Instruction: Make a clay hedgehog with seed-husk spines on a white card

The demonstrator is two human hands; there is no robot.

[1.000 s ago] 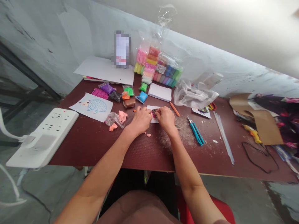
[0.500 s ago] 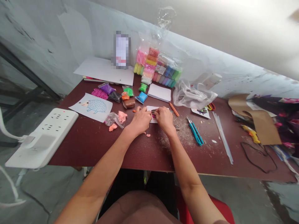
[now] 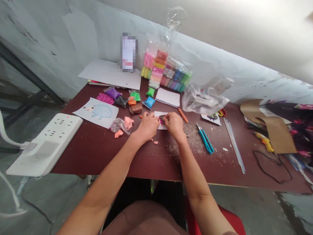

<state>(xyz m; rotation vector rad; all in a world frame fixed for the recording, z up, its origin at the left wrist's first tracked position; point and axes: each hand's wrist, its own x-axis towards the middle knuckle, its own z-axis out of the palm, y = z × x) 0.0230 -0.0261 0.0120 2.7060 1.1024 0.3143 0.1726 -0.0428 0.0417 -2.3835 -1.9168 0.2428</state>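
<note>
Both hands meet over a small white card (image 3: 158,114) with a pink and dark piece on it, at the middle of the table. My left hand (image 3: 148,126) rests at the card's left side, its fingers bent and together against the piece. From the right, my right hand (image 3: 174,125) pinches at the same dark piece, which is too small to make out. Bits of peach clay (image 3: 156,142) lie just below my left hand. An orange stick (image 3: 183,115) lies behind my right hand, and a few striped seeds are partly hidden beside its wrist.
A hedgehog drawing (image 3: 102,111), peach clay (image 3: 128,123) and colored clay packs (image 3: 149,102) lie left and behind. A teal cutter (image 3: 205,141), clear glue sticks (image 3: 234,145) and a yellow glue gun (image 3: 265,141) are right. A power strip (image 3: 55,130) sits at far left.
The fingers of my right hand have shifted slightly at the card, and more of the pink piece shows. The whole view has moved slightly.
</note>
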